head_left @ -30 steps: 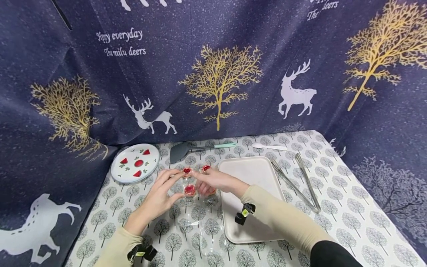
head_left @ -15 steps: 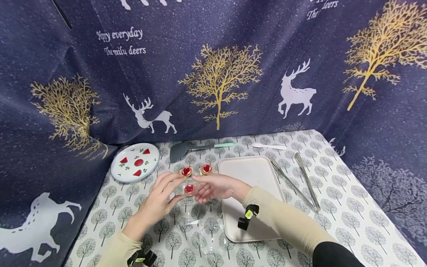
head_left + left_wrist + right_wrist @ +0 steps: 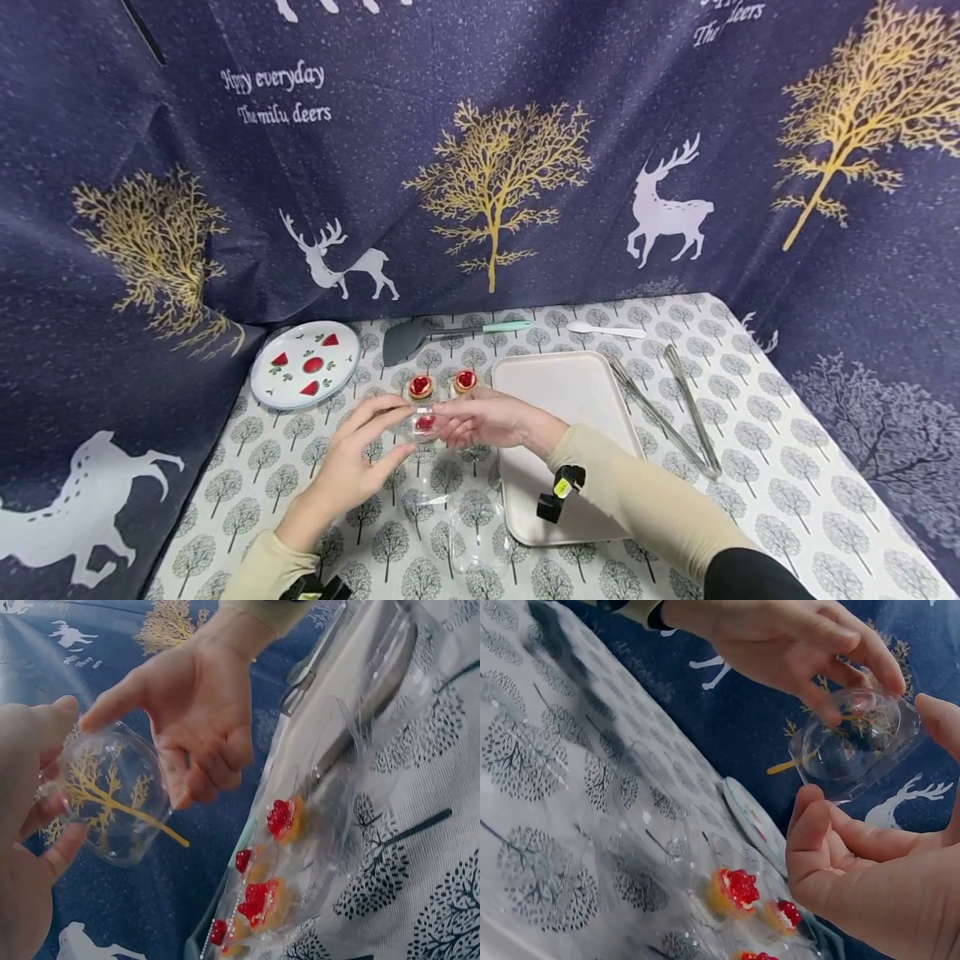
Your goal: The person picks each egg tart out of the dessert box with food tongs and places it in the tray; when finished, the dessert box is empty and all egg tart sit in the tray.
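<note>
A small clear plastic domed lid [image 3: 855, 742] is held up between both hands, in front of several red-topped tarts [image 3: 421, 387]. My left hand [image 3: 356, 458] holds the lid's left side, thumb apart from the fingers. My right hand [image 3: 487, 417] pinches its opposite edge, with the thumb [image 3: 941, 720] at one end and bent fingers at the other. In the left wrist view the tarts [image 3: 262, 904] sit below the lid in a clear plastic container [image 3: 330, 847]. One tart shows through the lid in the head view, and the right hand hides another.
A beige tray [image 3: 562, 508] lies under the right forearm. Metal tongs [image 3: 693, 408] rest beyond it, a white spoon [image 3: 603, 330] and spatula [image 3: 405, 342] at the back. A watermelon-patterned plate [image 3: 262, 375] stands back left. Clear plastic [image 3: 476, 542] lies at the front.
Both hands have shifted slightly toward the front with the clear lid, uncovering the two back tarts. The right hand has turned a little, and the left thumb has spread lower.
</note>
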Demonstrator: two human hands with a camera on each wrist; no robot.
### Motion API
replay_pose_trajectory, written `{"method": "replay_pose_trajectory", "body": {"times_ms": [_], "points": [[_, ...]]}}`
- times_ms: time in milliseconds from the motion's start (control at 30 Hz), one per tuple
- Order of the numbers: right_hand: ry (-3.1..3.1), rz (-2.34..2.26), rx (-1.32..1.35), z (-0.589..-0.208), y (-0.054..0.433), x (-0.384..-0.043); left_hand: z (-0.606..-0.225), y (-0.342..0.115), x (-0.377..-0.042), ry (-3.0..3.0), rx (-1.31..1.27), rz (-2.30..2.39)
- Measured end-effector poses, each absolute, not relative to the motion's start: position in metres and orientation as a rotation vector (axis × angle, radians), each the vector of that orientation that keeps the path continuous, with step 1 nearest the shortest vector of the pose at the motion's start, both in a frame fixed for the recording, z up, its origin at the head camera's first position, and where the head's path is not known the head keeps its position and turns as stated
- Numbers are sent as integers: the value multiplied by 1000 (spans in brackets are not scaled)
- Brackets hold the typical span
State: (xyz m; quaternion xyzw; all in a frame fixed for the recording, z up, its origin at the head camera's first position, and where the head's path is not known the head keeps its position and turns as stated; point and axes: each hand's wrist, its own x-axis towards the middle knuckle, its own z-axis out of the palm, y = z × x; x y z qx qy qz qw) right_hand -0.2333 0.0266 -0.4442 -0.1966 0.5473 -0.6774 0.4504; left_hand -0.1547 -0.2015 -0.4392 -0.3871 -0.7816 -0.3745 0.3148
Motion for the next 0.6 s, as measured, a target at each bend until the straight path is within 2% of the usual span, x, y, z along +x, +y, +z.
{"method": "replay_pose_trajectory", "body": {"times_ms": [600], "points": [[1828,-1605,-796,-445,28,-220,-429,-204,-137,-2144,-821,-1399]]}}
